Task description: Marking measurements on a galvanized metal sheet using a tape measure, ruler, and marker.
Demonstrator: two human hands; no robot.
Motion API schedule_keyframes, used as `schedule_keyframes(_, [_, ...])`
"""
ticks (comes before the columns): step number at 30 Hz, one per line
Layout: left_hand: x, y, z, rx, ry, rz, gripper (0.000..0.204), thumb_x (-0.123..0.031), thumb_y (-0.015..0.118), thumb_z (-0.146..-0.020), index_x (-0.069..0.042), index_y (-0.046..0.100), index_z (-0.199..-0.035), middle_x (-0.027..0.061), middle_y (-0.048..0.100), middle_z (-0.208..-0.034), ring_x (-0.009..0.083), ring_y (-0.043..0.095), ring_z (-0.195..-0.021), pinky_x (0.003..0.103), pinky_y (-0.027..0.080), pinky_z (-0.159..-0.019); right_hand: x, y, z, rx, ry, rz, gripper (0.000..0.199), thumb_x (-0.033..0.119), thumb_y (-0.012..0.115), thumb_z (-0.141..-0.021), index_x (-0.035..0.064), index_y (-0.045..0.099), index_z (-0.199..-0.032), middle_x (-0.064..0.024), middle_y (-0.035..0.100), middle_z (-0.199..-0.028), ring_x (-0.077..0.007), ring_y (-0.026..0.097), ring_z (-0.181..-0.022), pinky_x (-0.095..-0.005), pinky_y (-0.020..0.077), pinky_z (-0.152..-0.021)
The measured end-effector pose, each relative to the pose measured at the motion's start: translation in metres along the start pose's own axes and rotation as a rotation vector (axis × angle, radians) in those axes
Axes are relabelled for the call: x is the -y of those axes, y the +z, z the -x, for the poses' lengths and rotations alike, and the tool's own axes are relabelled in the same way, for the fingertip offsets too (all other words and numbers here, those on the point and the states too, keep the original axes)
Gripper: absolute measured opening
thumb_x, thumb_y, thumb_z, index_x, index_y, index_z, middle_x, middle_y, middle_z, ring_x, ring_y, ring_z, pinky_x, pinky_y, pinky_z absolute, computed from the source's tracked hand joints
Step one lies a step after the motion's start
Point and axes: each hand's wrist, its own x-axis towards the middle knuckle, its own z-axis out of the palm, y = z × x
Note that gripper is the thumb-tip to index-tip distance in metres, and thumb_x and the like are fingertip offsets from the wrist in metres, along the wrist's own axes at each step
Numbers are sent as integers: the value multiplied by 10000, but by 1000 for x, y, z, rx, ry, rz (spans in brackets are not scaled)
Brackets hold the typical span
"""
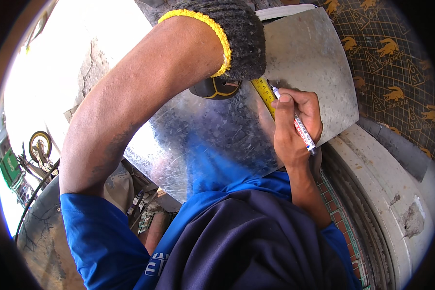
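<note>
Visibly, the bare right hand (295,121) grasps a slim white marker (303,131) beside a flat yellow measuring tape (263,94); black-gloved left hand (244,46): grip indeterminable.

Left arm (130,92) bends forward, right fingers (284,111) pinched.

on the metal sheet (314,53) sits the tape measure (216,90), its blade (264,95) to the right; marker (302,129) right of the blade, covering (391,63) past the sheet's right edge, wheel (40,145) far left
</note>
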Motion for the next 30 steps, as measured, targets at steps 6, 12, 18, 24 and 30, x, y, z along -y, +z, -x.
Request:
schedule_keyframes(6, [6,10,0,-20,33,22,239,-325,671,-782,-125,795,-742,132,730,-727,347,735,-717,481,563,-607,-2,4,1,-46,45,-67,95,67,630,-982,-18,632,-1024,-102,689,-875,-138,648,-783,-299,540,-732])
schedule_keyframes(12, [6,5,-5,40,40,-2,261,-334,638,-801,-133,799,-764,142,733,-745,344,739,-739,483,566,-632,7,-3,-3,-108,99,-265,100,66,626,-994,-20,612,-1042,-99,685,-866,-107,643,-775,-268,538,-710])
schedule_keyframes(18, [0,11,-12,202,-338,279,533,-564,738,-830,-49,811,-944,182,762,-910,314,759,-833,373,612,-772,9,-17,-11,-171,62,-356,167,117,615,-1032,-27,601,-1116,-106,694,-880,-128,659,-785,-277,547,-729])
schedule_keyframes(24, [-3,-6,-32,281,-312,221,571,-593,698,-857,-38,806,-935,182,760,-904,311,758,-840,378,608,-785,-8,-74,9,61,-420,159,301,112,835,-846,41,673,-1090,-100,701,-887,-223,657,-718,-348,536,-644])
schedule_keyframes(30, [-9,-23,-36,388,-334,208,581,-602,686,-864,-39,805,-940,182,759,-903,310,756,-846,381,606,-790,-12,-82,77,32,-284,336,435,-15,826,-789,47,616,-1166,-112,640,-1008,-271,618,-866,-404,504,-767])
